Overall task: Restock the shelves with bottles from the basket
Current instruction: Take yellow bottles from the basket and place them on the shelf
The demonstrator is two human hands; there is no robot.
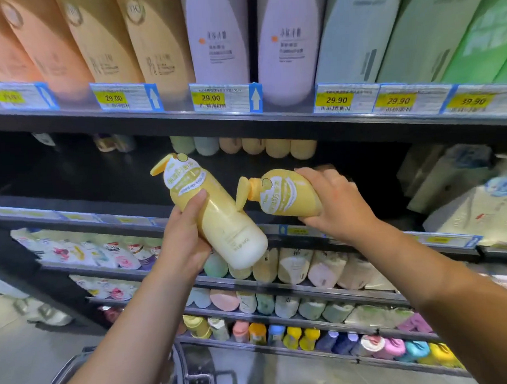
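I hold two yellow pump bottles in front of a dark, mostly bare shelf [80, 182]. My left hand [184, 238] grips the lower body of one yellow bottle [218, 213], which tilts with its pump head up and to the left. My right hand [334, 202] wraps round the base of the second yellow bottle [284, 194], which lies nearly level with its pump pointing left, close to the first bottle. A row of pastel bottles [244, 145] stands at the back of that shelf. The basket [179, 375] shows as a metal rim at the bottom edge.
The shelf above carries tall orange, tan, lilac and green bottles behind yellow price tags [210, 98]. White refill pouches [464, 200] fill the right end of the dark shelf. Lower shelves hold several rows of pastel bottles [296, 265] and small coloured bottles [293, 336].
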